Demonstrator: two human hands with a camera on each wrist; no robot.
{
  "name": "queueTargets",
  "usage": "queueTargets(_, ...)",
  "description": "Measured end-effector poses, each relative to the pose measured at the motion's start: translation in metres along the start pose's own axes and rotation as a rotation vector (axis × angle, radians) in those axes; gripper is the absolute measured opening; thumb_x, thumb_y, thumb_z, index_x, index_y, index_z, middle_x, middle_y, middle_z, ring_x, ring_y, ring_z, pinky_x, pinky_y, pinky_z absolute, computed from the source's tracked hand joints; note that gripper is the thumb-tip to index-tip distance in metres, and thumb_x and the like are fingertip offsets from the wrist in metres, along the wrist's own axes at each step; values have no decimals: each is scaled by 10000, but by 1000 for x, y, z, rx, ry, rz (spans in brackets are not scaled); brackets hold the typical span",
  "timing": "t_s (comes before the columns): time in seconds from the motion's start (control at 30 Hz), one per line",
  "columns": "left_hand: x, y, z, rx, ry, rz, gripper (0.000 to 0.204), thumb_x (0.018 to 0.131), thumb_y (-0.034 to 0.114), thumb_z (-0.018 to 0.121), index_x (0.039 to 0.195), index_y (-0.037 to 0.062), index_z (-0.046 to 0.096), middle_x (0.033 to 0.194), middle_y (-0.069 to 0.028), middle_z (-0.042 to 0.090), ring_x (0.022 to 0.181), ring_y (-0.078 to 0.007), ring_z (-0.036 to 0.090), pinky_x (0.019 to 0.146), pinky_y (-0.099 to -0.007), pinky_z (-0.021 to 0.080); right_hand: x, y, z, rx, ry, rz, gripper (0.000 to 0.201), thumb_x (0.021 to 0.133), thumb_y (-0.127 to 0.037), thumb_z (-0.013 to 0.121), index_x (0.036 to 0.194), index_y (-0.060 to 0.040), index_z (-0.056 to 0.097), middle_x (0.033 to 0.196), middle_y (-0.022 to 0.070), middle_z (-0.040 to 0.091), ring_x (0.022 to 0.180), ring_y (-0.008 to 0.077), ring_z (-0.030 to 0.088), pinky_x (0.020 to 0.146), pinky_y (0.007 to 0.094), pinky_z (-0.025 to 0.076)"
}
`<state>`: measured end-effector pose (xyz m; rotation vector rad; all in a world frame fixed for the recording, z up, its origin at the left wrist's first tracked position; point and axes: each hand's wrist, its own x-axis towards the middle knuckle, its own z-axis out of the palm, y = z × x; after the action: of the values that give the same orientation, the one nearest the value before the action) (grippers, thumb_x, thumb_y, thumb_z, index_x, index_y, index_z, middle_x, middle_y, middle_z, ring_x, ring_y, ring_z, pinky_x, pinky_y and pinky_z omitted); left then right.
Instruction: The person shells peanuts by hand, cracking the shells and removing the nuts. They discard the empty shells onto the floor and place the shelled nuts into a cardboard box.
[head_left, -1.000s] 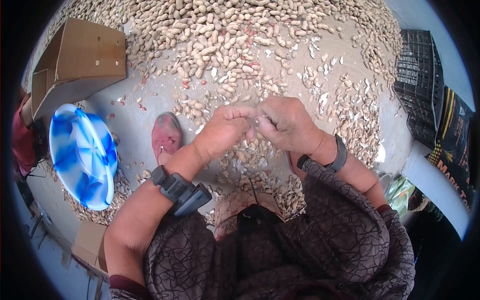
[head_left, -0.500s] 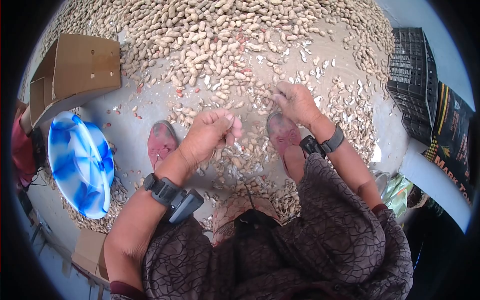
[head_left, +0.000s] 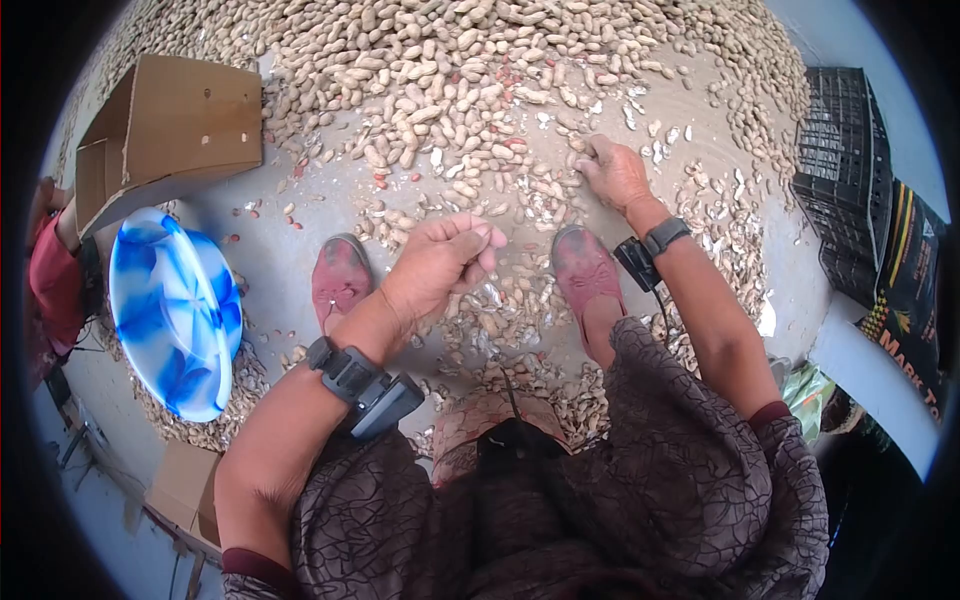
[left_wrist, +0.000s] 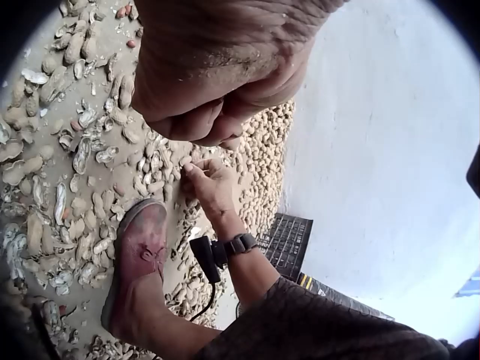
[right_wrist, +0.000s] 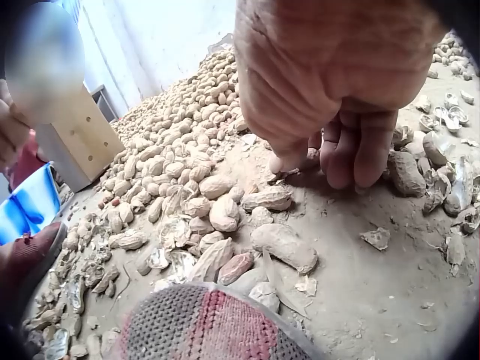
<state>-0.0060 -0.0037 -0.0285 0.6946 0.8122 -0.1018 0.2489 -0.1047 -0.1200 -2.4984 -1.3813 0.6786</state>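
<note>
In the head view my left hand (head_left: 440, 262) is raised above scattered peanuts and shells, fingers curled and thumb against them. The left wrist view shows this hand (left_wrist: 225, 75) from close by, its palm side hidden, so whatever may lie inside cannot be seen. My right hand (head_left: 615, 175) reaches down to the floor at the near edge of the peanut pile (head_left: 450, 45). Its fingers point downward in the right wrist view, where the hand (right_wrist: 337, 82) has its fingertips at floor level beside loose peanuts (right_wrist: 285, 247); no held peanut can be made out.
A blue and white basin (head_left: 170, 315) stands at the left below a cardboard box (head_left: 190, 115). Black crates (head_left: 845, 170) and a printed bag (head_left: 905, 300) are at the right. Two red shoes (head_left: 588, 275) rest among shells. Part of another person (head_left: 55, 290) shows at the far left.
My hands were together a second ago and are now apart. The right hand has moved forward and right, down to the peanuts; the left has stayed near its place, fingers curled.
</note>
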Motion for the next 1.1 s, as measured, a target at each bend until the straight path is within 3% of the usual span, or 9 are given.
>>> queueTargets(0.3, -27, 49, -67, -169, 225, 282, 195, 882, 168, 460, 915, -9, 536, 680, 0, 518, 504, -22, 370, 369, -137, 246, 2, 5, 12, -91, 87, -57, 164, 705, -154, 553, 831, -50, 549, 724, 171, 588, 684, 343, 574, 631, 412, 458)
queueTargets(0.53, -122, 85, -205, -280, 750, 496, 162, 872, 127, 474, 914, -15, 539, 683, -20, 527, 516, -47, 416, 381, -150, 272, -8, 1, 4, 44, 101, -2, 109, 704, -119, 520, 744, -26, 561, 675, 218, 569, 640, 363, 569, 608, 406, 465)
queueTargets(0.63, -172, 73, -281, -217, 1058, 559, 161, 865, 132, 477, 865, -11, 551, 679, -40, 533, 552, -91, 476, 450, -168, 364, -7, 4, 2, 222, 77, 48, 104, 710, -93, 511, 740, -17, 575, 623, 176, 585, 583, 283, 587, 565, 352, 472)
queueTargets(0.7, -204, 38, -371, -118, 1186, 546, 200, 856, 143, 485, 927, -21, 575, 780, -86, 582, 684, -136, 550, 617, -213, 444, -9, -5, -6, 695, -132, 283, 99, 771, -59, 500, 806, -38, 590, 660, 59, 589, 564, 88, 547, 521, 228, 464)
queueTargets(0.73, -206, 39, -353, -119, 1180, 546, 200, 856, 143, 485, 927, -21, 575, 780, -86, 582, 684, -136, 550, 617, -213, 444, -11, -10, -11, 692, -128, 286, 99, 771, -59, 500, 806, -38, 590, 660, 59, 589, 564, 88, 547, 521, 228, 464)
queueTargets(0.8, -205, 43, -316, 656, 1548, 146, 271, 838, 156, 513, 1045, -9, 572, 936, -115, 601, 839, -155, 565, 772, -253, 431, -13, -21, -21, 906, -266, 326, 120, 802, -41, 490, 877, -16, 580, 737, 44, 605, 586, 79, 557, 532, 198, 477)
queueTargets(0.9, -177, 53, -305, 605, 1512, 484, 339, 826, 160, 547, 1131, 11, 538, 1039, -107, 583, 949, -152, 544, 830, -269, 401, -16, -36, -30, 1123, -373, 251, 180, 798, -35, 491, 967, 14, 532, 805, 83, 609, 637, 109, 574, 571, 217, 495)
queueTargets(0.97, -139, 83, -214, 421, 1132, 750, 323, 827, 164, 559, 1107, 5, 550, 1029, -88, 587, 947, -136, 545, 831, -270, 405, -17, -46, -36, 1204, -423, 196, 207, 802, -54, 506, 995, 19, 516, 828, 96, 611, 663, 109, 577, 578, 216, 494)
queueTargets(1.1, -72, 105, -72, 593, 553, 723, 292, 841, 114, 542, 1117, 18, 543, 1017, -57, 587, 952, -116, 538, 821, -242, 411, -24, -76, -58, 1399, -492, 43, 256, 806, -84, 526, 1034, 24, 488, 883, 135, 614, 714, 119, 586, 608, 225, 494)
